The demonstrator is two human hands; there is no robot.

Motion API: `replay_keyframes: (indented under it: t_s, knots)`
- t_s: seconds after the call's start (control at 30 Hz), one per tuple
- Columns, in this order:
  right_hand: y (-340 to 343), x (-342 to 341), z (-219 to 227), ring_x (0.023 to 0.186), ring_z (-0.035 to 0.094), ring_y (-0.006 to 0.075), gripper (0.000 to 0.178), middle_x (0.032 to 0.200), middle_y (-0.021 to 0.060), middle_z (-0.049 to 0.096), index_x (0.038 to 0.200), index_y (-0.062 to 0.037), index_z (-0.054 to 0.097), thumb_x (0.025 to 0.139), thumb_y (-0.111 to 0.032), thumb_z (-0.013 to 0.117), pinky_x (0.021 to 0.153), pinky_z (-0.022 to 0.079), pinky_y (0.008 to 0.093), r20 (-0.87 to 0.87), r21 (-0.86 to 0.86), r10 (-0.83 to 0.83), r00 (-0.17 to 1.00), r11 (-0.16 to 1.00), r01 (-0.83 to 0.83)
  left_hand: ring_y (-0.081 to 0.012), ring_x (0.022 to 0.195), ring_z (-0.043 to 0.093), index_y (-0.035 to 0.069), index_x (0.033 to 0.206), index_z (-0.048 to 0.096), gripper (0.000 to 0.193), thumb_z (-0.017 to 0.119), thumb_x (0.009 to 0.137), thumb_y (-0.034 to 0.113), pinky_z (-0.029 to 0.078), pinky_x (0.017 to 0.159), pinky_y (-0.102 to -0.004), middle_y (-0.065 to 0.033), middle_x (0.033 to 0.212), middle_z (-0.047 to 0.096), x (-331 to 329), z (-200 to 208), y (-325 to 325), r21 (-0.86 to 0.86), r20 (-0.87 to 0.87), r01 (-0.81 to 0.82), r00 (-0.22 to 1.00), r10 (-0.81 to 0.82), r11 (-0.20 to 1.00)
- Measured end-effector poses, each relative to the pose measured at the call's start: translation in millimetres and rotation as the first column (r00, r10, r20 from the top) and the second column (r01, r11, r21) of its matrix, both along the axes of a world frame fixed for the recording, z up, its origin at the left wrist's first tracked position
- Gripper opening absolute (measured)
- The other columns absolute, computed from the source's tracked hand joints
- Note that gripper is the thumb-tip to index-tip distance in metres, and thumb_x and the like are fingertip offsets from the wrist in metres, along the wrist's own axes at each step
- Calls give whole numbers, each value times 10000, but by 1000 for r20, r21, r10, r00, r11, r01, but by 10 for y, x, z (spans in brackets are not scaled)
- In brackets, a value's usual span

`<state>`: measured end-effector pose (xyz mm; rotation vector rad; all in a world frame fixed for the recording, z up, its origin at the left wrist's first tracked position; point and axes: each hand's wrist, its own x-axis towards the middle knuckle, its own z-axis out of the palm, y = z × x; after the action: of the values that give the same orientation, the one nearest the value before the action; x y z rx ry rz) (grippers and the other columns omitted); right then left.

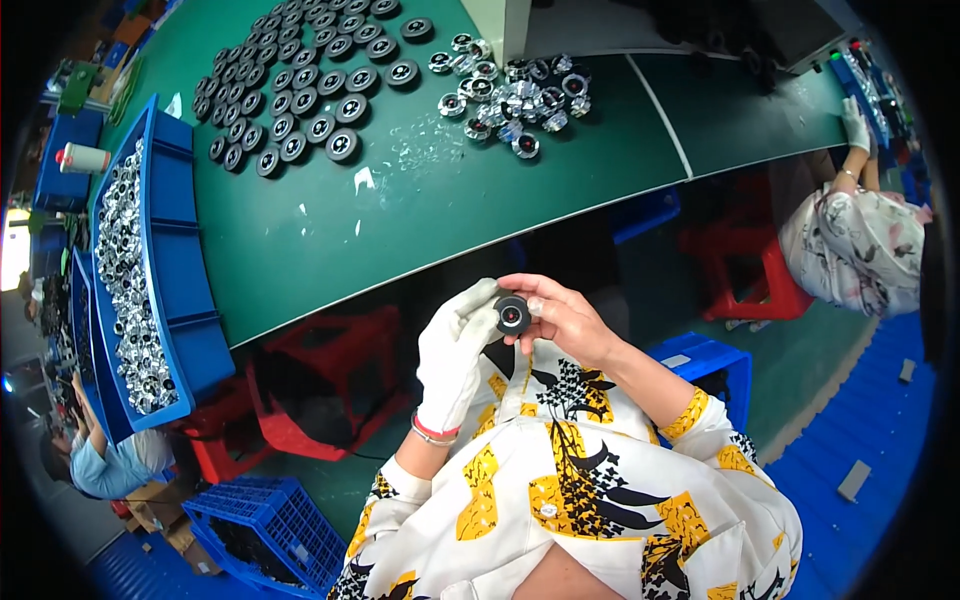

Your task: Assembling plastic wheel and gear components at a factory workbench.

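Observation:
Close in front of my body, both hands grip one small black wheel with a shiny centre (513,316). My left hand (455,345), in a white glove, pinches it from the left. Bare fingers of my right hand (568,318) close round its right and upper edge. The wheel's round face points up toward me; its underside is hidden. Beyond my hands, on the green table (400,210), lie many similar black wheels (342,146) in loose rows. Right of them sits a heap of shiny silver hub-like pieces (525,100).
A long blue bin (165,230) of silver pieces stands at the table's left end, near a white bottle (83,158). Red stools (310,400) and blue crates (270,530) are below the table edge. One co-worker (850,240) sits at right, another (125,460) at lower left.

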<state>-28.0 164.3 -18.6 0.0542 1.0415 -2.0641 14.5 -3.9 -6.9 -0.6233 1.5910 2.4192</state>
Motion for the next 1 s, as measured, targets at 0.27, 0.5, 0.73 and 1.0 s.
replay_keyframes:
  t_s: [0.27,0.5,0.73,1.0]
  knots:
    - [-42,47,-67,789,620,135,305,968,93,611,1229,24,494,981,-146,444,671,521,255,-185,247,58,981,969,-11,-172,888,642,-72,1221,509,416,624,838,44,550,771,-288,-142,1070,626,38,-116,-13,99,-4,-27,1000,27,995]
    - [-57,65,-121,761,616,99,280,923,70,637,1191,17,548,967,-146,505,669,520,231,-242,278,34,970,960,35,-172,871,646,-67,1241,491,458,637,824,54,550,759,-278,-133,1056,633,29,-179,-5,143,5,-39,999,38,989]
    - [-107,35,-105,786,630,117,304,968,73,630,1214,13,540,972,-166,499,663,525,234,-225,259,21,974,965,39,-167,898,626,-66,1260,467,472,620,843,92,538,773,-281,-145,1095,610,2,-184,-44,207,8,-40,999,39,978]
    - [-176,20,-80,844,617,110,271,1010,71,617,1158,8,481,957,-170,523,688,522,228,-96,257,-51,994,964,74,-185,994,607,-82,1285,432,470,592,867,60,509,832,-283,-166,1147,595,33,-116,-42,145,53,-64,997,57,987]
